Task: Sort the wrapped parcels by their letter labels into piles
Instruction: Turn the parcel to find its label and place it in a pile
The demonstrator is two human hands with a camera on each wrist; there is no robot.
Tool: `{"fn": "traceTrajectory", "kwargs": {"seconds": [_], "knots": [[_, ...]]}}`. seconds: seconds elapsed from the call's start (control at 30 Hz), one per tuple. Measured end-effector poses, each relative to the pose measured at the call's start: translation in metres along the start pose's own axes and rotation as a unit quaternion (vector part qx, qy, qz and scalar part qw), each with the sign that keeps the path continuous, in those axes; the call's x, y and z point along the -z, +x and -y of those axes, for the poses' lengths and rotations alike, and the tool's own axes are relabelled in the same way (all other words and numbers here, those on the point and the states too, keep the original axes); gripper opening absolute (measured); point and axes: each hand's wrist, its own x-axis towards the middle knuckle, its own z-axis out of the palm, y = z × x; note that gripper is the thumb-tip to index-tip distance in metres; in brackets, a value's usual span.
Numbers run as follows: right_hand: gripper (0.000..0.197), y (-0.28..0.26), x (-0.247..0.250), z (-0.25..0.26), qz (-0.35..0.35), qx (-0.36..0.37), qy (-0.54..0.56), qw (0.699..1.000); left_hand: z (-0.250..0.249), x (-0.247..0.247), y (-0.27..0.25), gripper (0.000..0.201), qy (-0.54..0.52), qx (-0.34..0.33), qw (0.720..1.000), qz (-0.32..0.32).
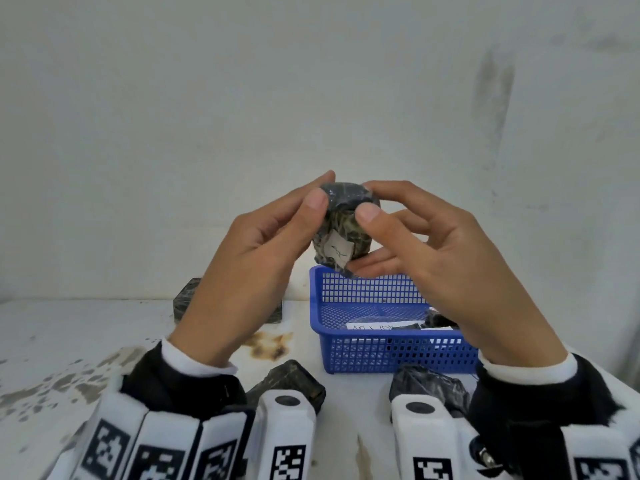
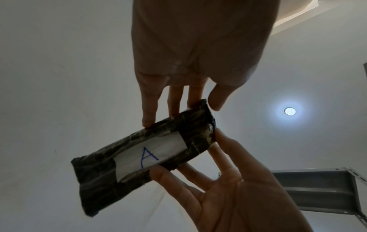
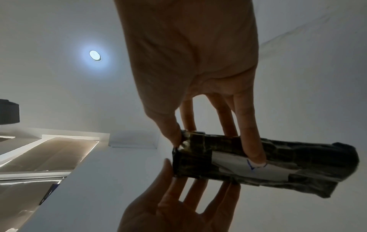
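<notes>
- Pinching a dark, crinkly plastic-wrapped parcel from both sides, the left hand and right hand hold it in the air above the blue basket.
- Oblong and lumpy, the parcel bears a white paper label with a blue "A", clear only in the left wrist view.
- Beside the basket on the stained white tabletop lie more dark parcels; their labels are hidden.
- Inside the mesh basket, a paper slip's writing is unreadable.
</notes>
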Motion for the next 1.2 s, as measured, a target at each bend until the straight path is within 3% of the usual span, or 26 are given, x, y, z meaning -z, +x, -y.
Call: {"fn": "traceTrajectory", "kwargs": {"seconds": [0.3,0.47,0.6,0.8,0.87,1.2], "knots": [[0.030,-0.0002,-0.0032,-0.0005,-0.008,0.008,-0.008,1.000,-0.0014,-0.0004,0.0004,0.033,0.006,-0.003,1.000,-0.027],[0.017,-0.0016,-0.0006,-0.0006,-0.019,0.010,0.003,1.000,-0.0041,-0.0011,-0.0015,0.041,0.015,0.064,0.998,-0.005],[0.023,-0.0030,-0.0021,0.0010,-0.020,0.009,0.037,0.999,-0.0017,0.0027,-0.0004,0.018,0.021,0.068,0.997,-0.024],[0.073,-0.0003,-0.0012,-0.0055,-0.046,-0.011,0.078,0.996,-0.0010,0.0056,0.0014,0.055,-0.031,0.085,0.996,-0.012],[0.078,0.0010,-0.0015,-0.0062,-0.036,-0.022,0.092,0.995,-0.0009,0.0048,0.0017,0.058,-0.023,0.071,0.997,-0.023],[0.056,0.0014,-0.0040,-0.0039,-0.021,-0.032,0.057,0.998,-0.0002,-0.0004,0.0017,0.037,-0.006,0.069,0.997,-0.028]]}}
